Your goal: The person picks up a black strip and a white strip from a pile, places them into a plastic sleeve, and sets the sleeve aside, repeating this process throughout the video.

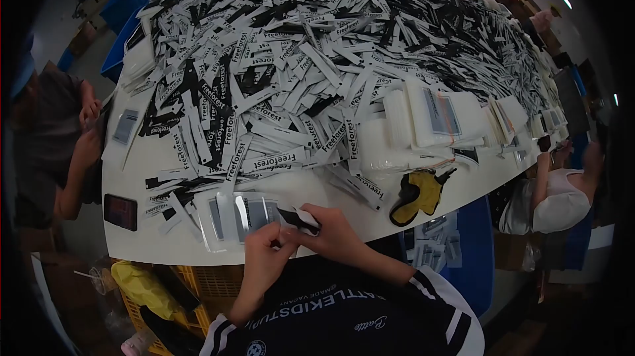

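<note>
At the near edge of the white table (278, 187), my left hand (266, 250) has its fingers closed together, and what they pinch is too small to make out. My right hand (327, 231) touches it from the right, its fingers wrapped round a black and white packet (299, 220). Just beyond my hands lie clear plastic bags (228, 217) with grey labels. Farther back spreads a large heap of black and white packets (271, 91) printed "Freeforest".
Stacked white bags (430, 121) stand right of centre, near a yellow and black object (420, 196). A phone (120, 212) lies at the left edge. Blue bin (473, 257) and yellow crate (221, 286) are below the table. Several people surround it.
</note>
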The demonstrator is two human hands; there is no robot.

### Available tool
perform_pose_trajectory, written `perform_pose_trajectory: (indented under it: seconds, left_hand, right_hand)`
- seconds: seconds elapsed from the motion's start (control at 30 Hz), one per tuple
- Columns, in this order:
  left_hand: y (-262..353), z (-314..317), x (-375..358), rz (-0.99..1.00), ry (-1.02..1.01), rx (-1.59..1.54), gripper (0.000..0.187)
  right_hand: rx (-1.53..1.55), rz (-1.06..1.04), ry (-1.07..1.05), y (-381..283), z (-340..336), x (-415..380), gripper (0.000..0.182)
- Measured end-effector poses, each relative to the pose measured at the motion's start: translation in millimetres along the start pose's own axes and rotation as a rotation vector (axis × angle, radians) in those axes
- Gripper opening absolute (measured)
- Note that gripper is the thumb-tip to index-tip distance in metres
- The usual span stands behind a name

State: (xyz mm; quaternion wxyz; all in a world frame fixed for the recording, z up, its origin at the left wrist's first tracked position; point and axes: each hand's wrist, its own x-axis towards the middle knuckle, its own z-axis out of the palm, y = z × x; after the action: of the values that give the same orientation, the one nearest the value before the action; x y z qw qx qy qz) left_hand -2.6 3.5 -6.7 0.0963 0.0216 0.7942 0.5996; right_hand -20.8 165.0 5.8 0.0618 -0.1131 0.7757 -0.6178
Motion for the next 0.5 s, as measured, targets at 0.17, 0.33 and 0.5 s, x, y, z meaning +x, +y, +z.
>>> perform_pose_trajectory:
  seconds: [0.17, 0.33, 0.5]
  left_hand:
    - [10, 0, 4, 0.128, -0.052, 0.011, 0.02]
    - [-2, -1, 5, 0.2, -0.091, 0.144, 0.02]
    - [7, 11, 5, 0.096, 0.277, 0.317, 0.009]
  right_hand:
    - [0.285, 0.194, -0.322, 9, -16, 10, 0.014]
    - [0.261, 0.166, -0.259, 16, -10, 6, 0.024]
    - [-0.053, -0.13, 0.037, 15, 31, -5, 0.04]
